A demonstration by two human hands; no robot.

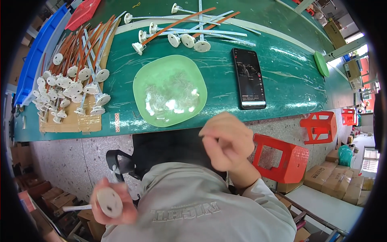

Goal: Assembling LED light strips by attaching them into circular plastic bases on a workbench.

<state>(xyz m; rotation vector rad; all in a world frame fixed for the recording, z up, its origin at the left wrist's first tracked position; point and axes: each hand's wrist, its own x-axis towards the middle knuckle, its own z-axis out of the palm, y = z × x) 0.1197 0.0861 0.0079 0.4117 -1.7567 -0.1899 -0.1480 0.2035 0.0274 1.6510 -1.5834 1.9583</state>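
Note:
My left hand point(125, 203), low at the left beside my shirt, is closed around a white round disc piece point(109, 202) with small dark holes in its face. A pale thin stem or strip sticks out to the left from behind it. In front of my body, just off the table edge, my right hand point(227, 141) is curled with thumb and index finger meeting; anything in that pinch is too small to make out. Nearest to it on the table is a green bowl point(141, 80) holding many small clear pieces.
Many white discs on brown and pale strips point(74, 86) lie on cardboard point(86, 126) at the left; several more point(187, 40) lie at the back. A phone point(249, 78) rests right of the bowl. Red stools point(288, 161), a blue tray point(38, 60) and a red basket point(82, 14) stand around.

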